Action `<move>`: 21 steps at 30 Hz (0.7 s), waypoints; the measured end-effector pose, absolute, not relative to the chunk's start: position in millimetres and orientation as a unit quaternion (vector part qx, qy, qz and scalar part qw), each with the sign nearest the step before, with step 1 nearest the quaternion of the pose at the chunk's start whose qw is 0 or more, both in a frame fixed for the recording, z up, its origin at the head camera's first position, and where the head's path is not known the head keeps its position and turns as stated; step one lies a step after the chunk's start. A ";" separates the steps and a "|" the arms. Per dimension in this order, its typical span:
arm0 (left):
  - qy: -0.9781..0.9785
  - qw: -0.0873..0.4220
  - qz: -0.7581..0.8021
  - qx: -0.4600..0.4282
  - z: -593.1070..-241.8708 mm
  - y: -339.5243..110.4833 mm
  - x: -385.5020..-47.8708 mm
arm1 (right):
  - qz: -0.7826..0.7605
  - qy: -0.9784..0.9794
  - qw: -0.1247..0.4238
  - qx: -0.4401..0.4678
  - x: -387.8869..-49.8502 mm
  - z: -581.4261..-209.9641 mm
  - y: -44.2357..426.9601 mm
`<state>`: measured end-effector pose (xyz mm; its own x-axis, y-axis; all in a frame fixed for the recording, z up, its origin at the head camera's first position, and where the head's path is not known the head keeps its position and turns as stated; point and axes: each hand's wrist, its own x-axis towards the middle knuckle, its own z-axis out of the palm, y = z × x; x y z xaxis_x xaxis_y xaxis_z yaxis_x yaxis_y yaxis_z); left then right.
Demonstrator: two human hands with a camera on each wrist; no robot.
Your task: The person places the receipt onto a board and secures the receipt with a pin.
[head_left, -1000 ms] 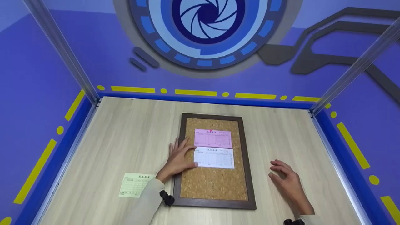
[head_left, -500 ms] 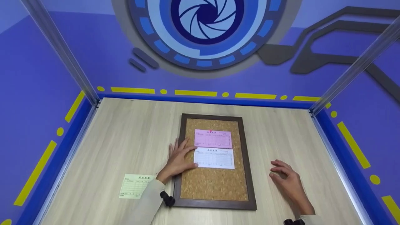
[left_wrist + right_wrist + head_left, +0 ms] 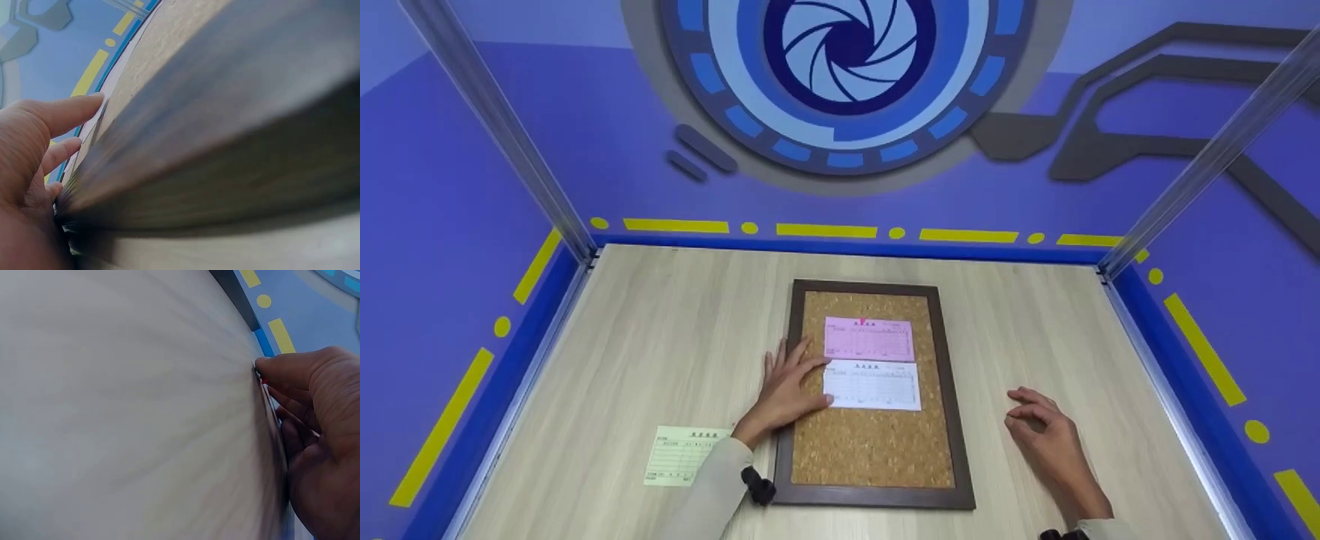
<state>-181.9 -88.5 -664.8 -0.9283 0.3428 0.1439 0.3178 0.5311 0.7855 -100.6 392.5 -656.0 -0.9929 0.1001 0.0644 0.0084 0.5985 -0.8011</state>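
Note:
A white printed slip [image 3: 872,385] lies on a cork board [image 3: 874,450] in a dark frame, right below a pink slip [image 3: 869,340] with a small red pin [image 3: 862,321] at its top edge. My left hand [image 3: 784,390] rests over the board's left frame, fingers spread. Its thumb and index fingertips touch the white slip's left edge. Right of the board, close to the table, my right hand [image 3: 1050,439] brings thumb and fingertips together. A tiny green object showed there earlier; the fingertips hide it now. In the right wrist view the pinch is too small to read clearly.
A pale green printed slip [image 3: 679,455] lies on the wooden table [image 3: 690,322] left of the board, partly covered by my left sleeve [image 3: 712,480]. Blue walls with yellow marks [image 3: 825,230] stand around the table's back and sides.
My head view has tilted up slightly. The right thumb and fingertips have drawn closer, and the green speck between them is out of sight. The left hand and both slips stay put.

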 end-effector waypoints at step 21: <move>0.879 0.003 0.441 0.184 -666.4 -87.5 -181.5 | 0.551 -0.823 0.142 0.000 -102.2 -655.3 388.2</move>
